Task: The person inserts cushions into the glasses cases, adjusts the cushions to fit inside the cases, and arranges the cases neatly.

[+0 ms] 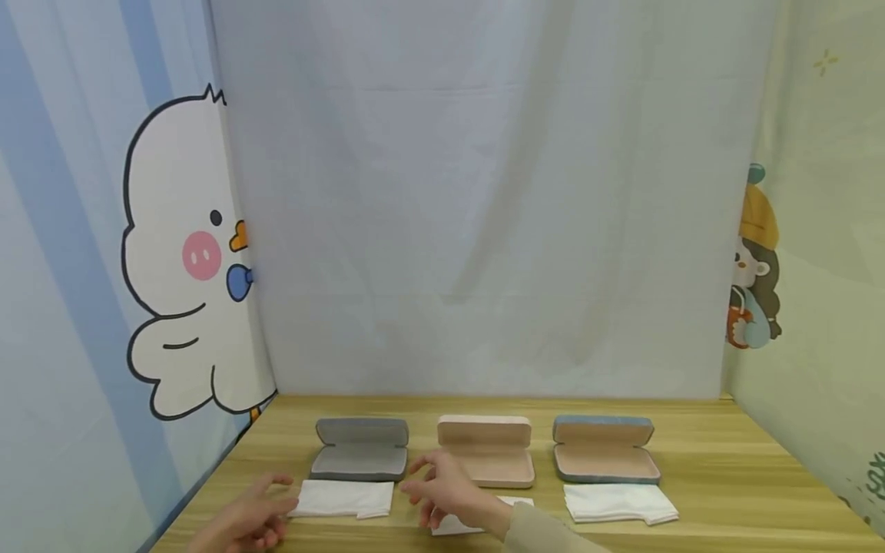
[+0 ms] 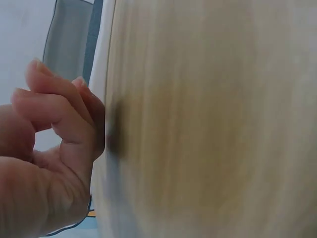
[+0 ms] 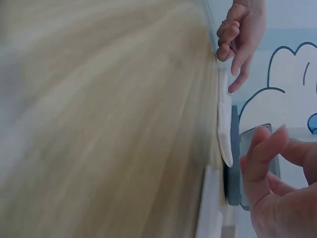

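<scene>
My left hand (image 1: 249, 518) is at the left end of a folded white cloth (image 1: 343, 498), fingers loosely bent and holding nothing. Behind that cloth sits a grey glasses case (image 1: 361, 462) with its lid up. My right hand (image 1: 449, 488) hovers over the middle white cloth (image 1: 456, 527), partly covering it and the pale pink glasses case (image 1: 508, 468). Its fingers point left, relaxed, with nothing between them. In the left wrist view, the left hand (image 2: 64, 124) is low over the wood. The right wrist view shows both hands apart, the right hand (image 3: 282, 183) nearer.
To the right stands a blue glasses case (image 1: 607, 465), lid up, with a folded white cloth (image 1: 620, 503) in front of it. All lie on a wood-grain table (image 1: 747, 491). A pale curtain (image 1: 484, 230) hangs behind, with printed cartoon sheets at both sides.
</scene>
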### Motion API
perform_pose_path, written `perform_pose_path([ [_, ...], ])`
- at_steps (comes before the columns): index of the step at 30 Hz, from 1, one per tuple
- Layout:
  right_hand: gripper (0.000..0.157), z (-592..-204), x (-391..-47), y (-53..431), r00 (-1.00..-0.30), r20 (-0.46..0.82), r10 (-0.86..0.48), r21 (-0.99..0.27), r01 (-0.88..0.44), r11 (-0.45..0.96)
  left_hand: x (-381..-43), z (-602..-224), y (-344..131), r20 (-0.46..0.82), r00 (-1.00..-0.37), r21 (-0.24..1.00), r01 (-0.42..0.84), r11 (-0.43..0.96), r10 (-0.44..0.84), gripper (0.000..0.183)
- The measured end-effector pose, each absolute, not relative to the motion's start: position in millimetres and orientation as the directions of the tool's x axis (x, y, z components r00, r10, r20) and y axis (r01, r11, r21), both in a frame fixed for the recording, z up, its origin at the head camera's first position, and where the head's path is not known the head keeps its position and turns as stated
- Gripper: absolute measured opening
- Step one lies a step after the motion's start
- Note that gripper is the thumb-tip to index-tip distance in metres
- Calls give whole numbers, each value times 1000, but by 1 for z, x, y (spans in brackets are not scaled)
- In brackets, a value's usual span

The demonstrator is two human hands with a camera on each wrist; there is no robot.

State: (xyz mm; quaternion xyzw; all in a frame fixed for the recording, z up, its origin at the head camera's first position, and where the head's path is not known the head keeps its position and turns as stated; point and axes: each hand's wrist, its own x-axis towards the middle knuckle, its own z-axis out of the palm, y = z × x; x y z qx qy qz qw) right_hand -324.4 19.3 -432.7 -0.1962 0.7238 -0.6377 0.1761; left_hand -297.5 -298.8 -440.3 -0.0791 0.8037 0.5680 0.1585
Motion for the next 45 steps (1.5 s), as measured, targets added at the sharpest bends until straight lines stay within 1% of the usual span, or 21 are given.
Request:
perform_pose_path([
  [3,34,-437,-323,8,-883,-53,-466,-990,-13,139,-298,-445,-294,-360,-933,881,-345,323,-15,46],
  [7,28,-440,-318,-7,-910,-85,-406,-981,4,196,-298,-447,-288,-350,-932,872,-362,330,-97,39],
  [11,23,-441,-316,-17,-928,-99,-359,-974,17,225,-296,-448,-282,-319,-940,861,-341,377,-120,36],
  [15,22,-443,-317,-21,-940,-91,-328,-967,4,256,-293,-448,-275,-294,-947,851,-321,415,-130,33],
  [19,24,-447,-318,-23,-944,-27,-329,-961,-66,270,-293,-449,-269,-263,-953,851,-301,431,-148,30],
  [21,26,-449,-318,-25,-941,16,-338,-955,-115,274,-293,-450,-265,-236,-961,860,-277,430,-147,30],
  [26,33,-451,-319,-27,-935,85,-343,-926,-201,319,-293,-450,-260,-212,-965,873,-258,414,-156,27],
  [31,29,-452,-320,-29,-938,107,-330,-895,-236,379,-292,-448,-257,-205,-965,880,-254,401,-161,24],
  [38,29,-455,-317,-33,-946,142,-291,-837,-272,475,-291,-449,-257,-216,-961,884,-267,385,-170,21],
  [41,27,-455,-317,-34,-940,146,-308,-821,-288,493,-292,-449,-260,-234,-960,889,-274,367,-151,18],
  [45,25,-452,-320,-34,-932,139,-336,-815,-300,495,-295,-447,-264,-264,-962,909,-271,317,-66,15],
])
